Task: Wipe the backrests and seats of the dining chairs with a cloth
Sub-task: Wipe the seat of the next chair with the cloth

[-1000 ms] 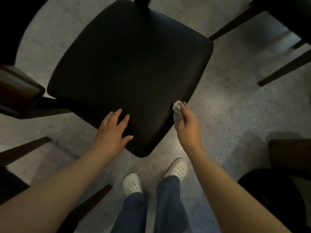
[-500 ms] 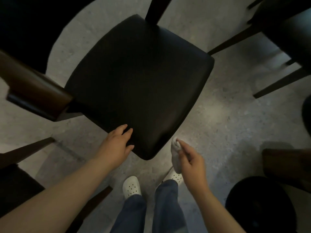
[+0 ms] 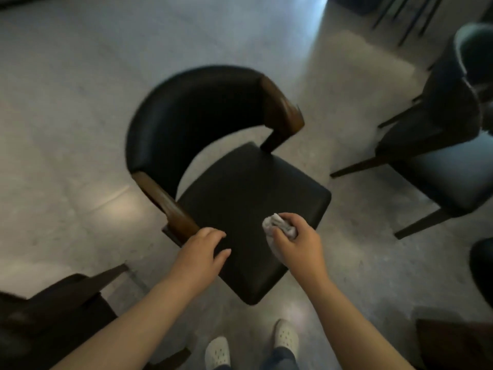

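Observation:
A dining chair stands in front of me, with a black padded seat [image 3: 248, 193] and a curved black backrest [image 3: 192, 108] that ends in brown wooden arms. My left hand [image 3: 202, 252] rests on the near left edge of the seat, fingers spread and lightly bent. My right hand [image 3: 296, 247] grips a crumpled white cloth [image 3: 277, 225] over the near right part of the seat.
A second dark chair [image 3: 437, 156] stands to the right, and another one [image 3: 58, 303] at the lower left. More dark furniture shows at the right edge and lower right. The floor [image 3: 80, 129] is pale grey stone. My white shoes [image 3: 286, 336] are below the seat's front corner.
The view has lifted, so the whole backrest now shows. My right hand has moved with the cloth from beside the seat's corner onto the seat. My left hand stays on the seat edge.

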A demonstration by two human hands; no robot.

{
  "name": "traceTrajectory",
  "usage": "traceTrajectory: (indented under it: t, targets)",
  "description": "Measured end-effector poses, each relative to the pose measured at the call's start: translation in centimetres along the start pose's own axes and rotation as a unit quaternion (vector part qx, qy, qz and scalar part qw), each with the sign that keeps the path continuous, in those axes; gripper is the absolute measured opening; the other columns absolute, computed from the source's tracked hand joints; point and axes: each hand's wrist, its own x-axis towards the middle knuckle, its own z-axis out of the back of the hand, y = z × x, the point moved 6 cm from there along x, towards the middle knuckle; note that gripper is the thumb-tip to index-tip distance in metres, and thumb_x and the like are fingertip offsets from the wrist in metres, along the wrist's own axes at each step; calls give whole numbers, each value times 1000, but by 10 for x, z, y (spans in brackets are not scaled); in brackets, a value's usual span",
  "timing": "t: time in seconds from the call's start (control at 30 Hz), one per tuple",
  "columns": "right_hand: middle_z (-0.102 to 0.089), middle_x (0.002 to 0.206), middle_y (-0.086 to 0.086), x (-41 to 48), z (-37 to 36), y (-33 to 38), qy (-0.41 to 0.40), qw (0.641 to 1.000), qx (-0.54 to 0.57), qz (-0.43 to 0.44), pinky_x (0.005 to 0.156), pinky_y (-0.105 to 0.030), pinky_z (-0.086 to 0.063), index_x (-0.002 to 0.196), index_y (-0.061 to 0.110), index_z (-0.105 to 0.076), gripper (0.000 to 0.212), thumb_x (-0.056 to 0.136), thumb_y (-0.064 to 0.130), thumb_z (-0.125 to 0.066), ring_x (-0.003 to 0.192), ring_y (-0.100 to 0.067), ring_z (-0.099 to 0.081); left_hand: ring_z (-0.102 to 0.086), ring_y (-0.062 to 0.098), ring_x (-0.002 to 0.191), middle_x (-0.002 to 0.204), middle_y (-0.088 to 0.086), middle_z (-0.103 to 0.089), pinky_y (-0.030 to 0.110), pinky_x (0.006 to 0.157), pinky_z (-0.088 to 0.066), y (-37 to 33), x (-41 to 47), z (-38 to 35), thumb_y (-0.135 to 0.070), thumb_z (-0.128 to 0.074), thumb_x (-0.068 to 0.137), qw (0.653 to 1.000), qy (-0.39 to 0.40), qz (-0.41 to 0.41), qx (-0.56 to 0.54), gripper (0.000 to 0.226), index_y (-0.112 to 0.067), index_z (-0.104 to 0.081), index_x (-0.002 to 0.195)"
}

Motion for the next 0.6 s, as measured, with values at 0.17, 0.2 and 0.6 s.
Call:
traceTrajectory:
  t: [0.17, 0.2, 0.6]
  targets:
    - [-57, 95, 39, 12, 5, 106, 63, 993, -12, 101, 55, -6, -46, 90, 54, -53, 17, 85, 42, -64, 85, 15, -58, -48, 11, 124, 139, -4, -46, 31, 102, -44, -10, -31, 85, -34, -55, 96, 996, -70, 39, -24, 46, -24, -45, 139]
    - [-57, 95, 38, 11, 3, 124, 80, 990, -15, 119, 55, -9, -47, 91, 55, -53, 17, 85, 44, -63, 84, 15, -59, -49, 12, 122, 138, -3, -47, 31, 102, -44, -9, -39, 98, -34, -55, 96, 995, -83, 48, -31, 45, -23, -45, 139]
    - [-63, 80, 12, -31, -40, 275, 288, 897, -75, 327, 65, -19, -52, 96, 40, -57, 8, 90, 36, -61, 74, 2, -60, -50, 18, 121, 139, 3, -49, 29, 98, -42, 12, -155, 177, -43, -54, 95, 939, -274, 195, -71, 51, -19, -46, 140]
